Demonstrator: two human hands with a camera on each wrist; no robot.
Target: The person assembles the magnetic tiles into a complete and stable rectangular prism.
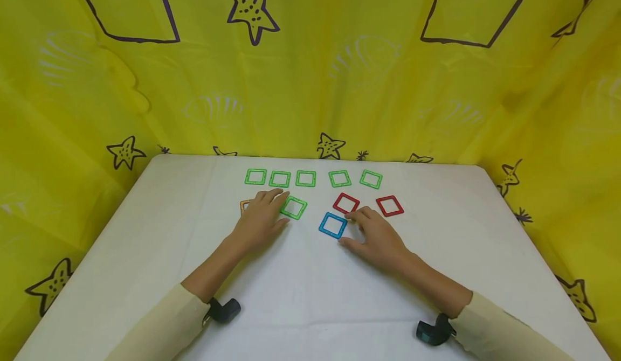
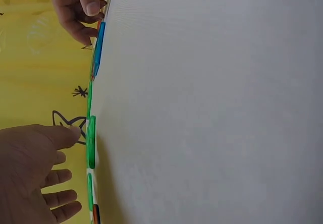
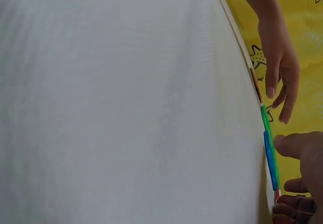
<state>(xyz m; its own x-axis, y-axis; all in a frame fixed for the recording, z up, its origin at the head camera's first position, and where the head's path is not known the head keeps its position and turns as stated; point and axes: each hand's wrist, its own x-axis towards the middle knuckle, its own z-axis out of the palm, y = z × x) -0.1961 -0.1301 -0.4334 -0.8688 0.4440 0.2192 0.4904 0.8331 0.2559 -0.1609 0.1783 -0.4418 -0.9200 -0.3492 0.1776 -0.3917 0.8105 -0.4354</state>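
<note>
My left hand (image 1: 259, 218) is over the white table, palm down, fingers extended and thumb apart. It partly covers an orange square frame tile (image 1: 243, 206). A green square tile (image 1: 302, 212) lies just right of its fingers, between fingertips and thumb. My right hand (image 1: 377, 237) is bent with fingers loosely curved and holds nothing. Its thumb and index fingertips are right by the right side of a blue square tile (image 1: 324, 230). Behind these fingers lies a red square tile (image 1: 338, 201), its near corner close to them. In the right wrist view the thumb is beside the blue tile (image 3: 270, 158).
Several green square tiles (image 1: 246, 176) form a row along the back of the table (image 1: 310, 291). Another red tile (image 1: 399, 206) lies behind and right of my right hand. A yellow patterned curtain (image 1: 301, 81) hangs around the table. Each wrist wears a black camera (image 1: 225, 311).
</note>
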